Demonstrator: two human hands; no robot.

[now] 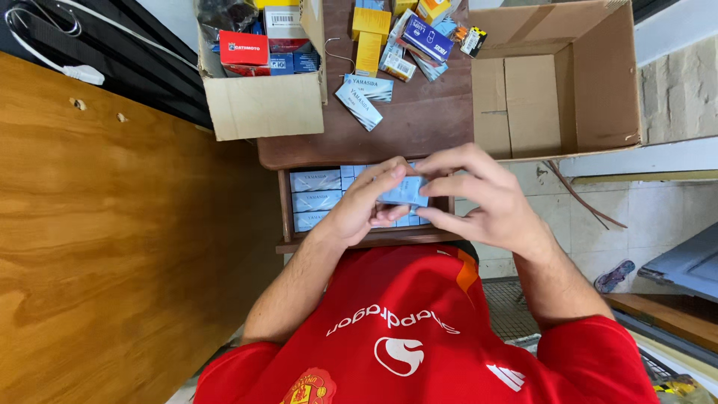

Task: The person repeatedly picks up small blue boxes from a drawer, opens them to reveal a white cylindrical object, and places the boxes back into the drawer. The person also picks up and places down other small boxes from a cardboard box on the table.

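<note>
Two hands, frame centre: left hand (359, 209), right hand (479, 198) pinching small pale-blue carton (404, 191); likely light, crushable; grip edges.

Small pale-blue box (404, 191), flat rectangular carton. Pinched between both grips, held roughly level. Partly covered by fingers, just above the open drawer.

Head view, steeply down, close

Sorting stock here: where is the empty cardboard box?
In the head view, the empty cardboard box sits upper right, beside the dark wooden table, beyond the right hand.
</note>
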